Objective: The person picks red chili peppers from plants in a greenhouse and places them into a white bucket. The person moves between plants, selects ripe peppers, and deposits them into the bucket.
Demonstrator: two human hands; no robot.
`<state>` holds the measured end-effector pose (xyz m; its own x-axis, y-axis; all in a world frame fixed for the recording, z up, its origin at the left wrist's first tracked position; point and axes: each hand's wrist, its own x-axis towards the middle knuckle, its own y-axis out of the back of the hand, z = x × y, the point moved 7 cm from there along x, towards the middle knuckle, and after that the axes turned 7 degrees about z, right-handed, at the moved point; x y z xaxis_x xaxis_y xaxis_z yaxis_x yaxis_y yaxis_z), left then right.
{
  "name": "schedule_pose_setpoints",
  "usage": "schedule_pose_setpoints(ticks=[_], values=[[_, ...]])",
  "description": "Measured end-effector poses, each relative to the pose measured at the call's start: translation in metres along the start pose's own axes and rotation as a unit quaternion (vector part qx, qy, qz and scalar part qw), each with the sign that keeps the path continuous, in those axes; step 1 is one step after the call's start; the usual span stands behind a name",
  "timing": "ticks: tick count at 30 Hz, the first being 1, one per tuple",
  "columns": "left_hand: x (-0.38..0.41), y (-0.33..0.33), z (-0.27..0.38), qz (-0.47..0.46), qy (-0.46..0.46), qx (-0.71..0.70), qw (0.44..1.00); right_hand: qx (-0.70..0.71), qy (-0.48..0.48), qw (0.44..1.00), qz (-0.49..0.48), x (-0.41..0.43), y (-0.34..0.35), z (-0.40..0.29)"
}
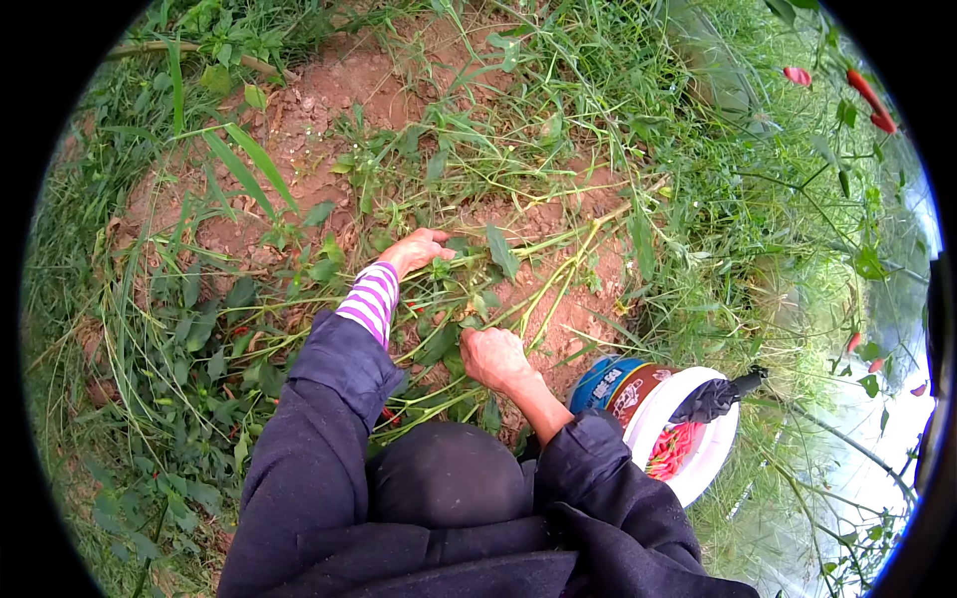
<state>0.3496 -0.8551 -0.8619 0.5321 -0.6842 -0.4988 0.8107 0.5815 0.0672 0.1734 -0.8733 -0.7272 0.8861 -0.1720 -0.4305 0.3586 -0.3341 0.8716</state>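
Observation:
Before me a chili pepper plant with long green stems point(557, 280) lies low over reddish soil. My left hand point(419, 252), its cuff striped purple and white, is at the upper stems beside a broad leaf, fingers partly spread; whether they touch a stem is unclear. Lower right, my right hand point(495, 357) has curled fingers among the stems and leaves; what lies inside them is hidden. Close to my right forearm, a white-rimmed plastic bucket point(718, 478) holds red chili peppers point(673, 451) and a bunched black plastic bag point(706, 401).
Grass and weeds point(710, 217) surround the bare soil point(359, 82). Leafy chili plants point(202, 359) with a few red peppers spread at the left. Thin branches with red chilies point(871, 101) hang at the right edge. A dark-clothed knee point(448, 475) is beneath my arms.

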Motion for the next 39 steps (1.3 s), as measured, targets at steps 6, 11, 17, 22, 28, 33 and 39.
schedule_pose_setpoints(ticks=[6,11,17,22,28,33,39], values=[[-0.013,0.02,0.07,0.055,-0.01,0.327,0.943,-0.003,-0.022,0.999,-0.04,-0.004,0.005,0.006],[-0.047,0.079,0.197,0.248,-0.29,0.543,0.748,0.017,-0.002,1.0,0.015,0.01,0.007,-0.008],[-0.106,0.059,0.316,0.202,-0.263,0.389,0.86,0.351,-0.027,0.923,0.156,0.021,0.058,-0.007],[-0.115,0.059,0.257,0.177,-0.261,0.172,0.933,0.767,-0.118,0.619,0.124,0.018,0.107,0.01],[-0.121,0.024,0.208,0.1,-0.236,-0.066,0.964,0.716,-0.14,0.653,0.205,-0.01,0.148,0.046],[-0.136,-0.007,0.195,0.087,-0.2,-0.071,0.973,0.732,-0.183,0.633,0.171,-0.002,0.14,0.046],[-0.142,-0.009,0.176,0.123,-0.171,-0.05,0.976,0.694,-0.173,0.674,0.182,0.001,0.14,0.048]])
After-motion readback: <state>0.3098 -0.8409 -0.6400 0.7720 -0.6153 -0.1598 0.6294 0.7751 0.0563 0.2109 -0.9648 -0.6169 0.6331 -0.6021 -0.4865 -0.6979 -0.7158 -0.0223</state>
